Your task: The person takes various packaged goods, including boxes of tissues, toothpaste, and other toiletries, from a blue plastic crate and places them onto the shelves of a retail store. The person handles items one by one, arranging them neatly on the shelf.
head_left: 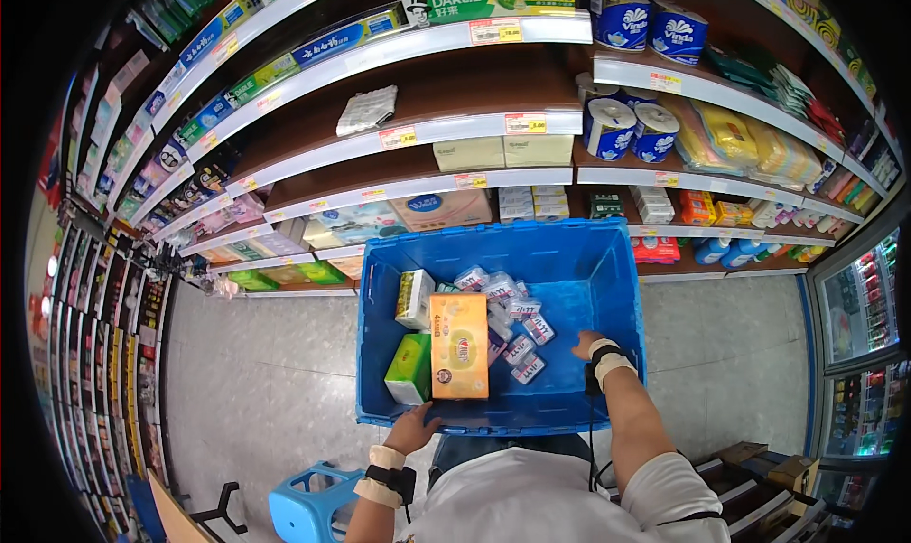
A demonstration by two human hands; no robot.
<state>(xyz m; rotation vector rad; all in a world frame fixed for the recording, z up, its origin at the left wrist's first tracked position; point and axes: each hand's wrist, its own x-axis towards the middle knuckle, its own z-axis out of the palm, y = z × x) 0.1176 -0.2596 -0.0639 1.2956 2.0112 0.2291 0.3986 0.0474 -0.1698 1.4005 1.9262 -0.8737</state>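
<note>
Two hands are at the blue crate (607, 287) you have in front of you, and by the look of it you are midway through picking stock out of it, facing the shelves (418, 177). Your left hand (414, 429) rests on the near rim of the crate, just below the orange tissue box (459, 344), fingers curled over the edge; it steadies the crate and holds no goods. Your right hand (590, 345) reaches down inside, low on the right, with the wrist bent and the forearm coming straight in from below; its fingers are turned away from the camera, so you cannot tell whether they have closed on anything. The nearest goods to it are the small white packets (522, 334) scattered on the crate floor, just to its left. The orange tissue box lies flat in the middle, with a green box (410, 367) leaning beside it on the left. Judging from this, the next move calls for a short reach left to a packet and a firm pinch.
</note>
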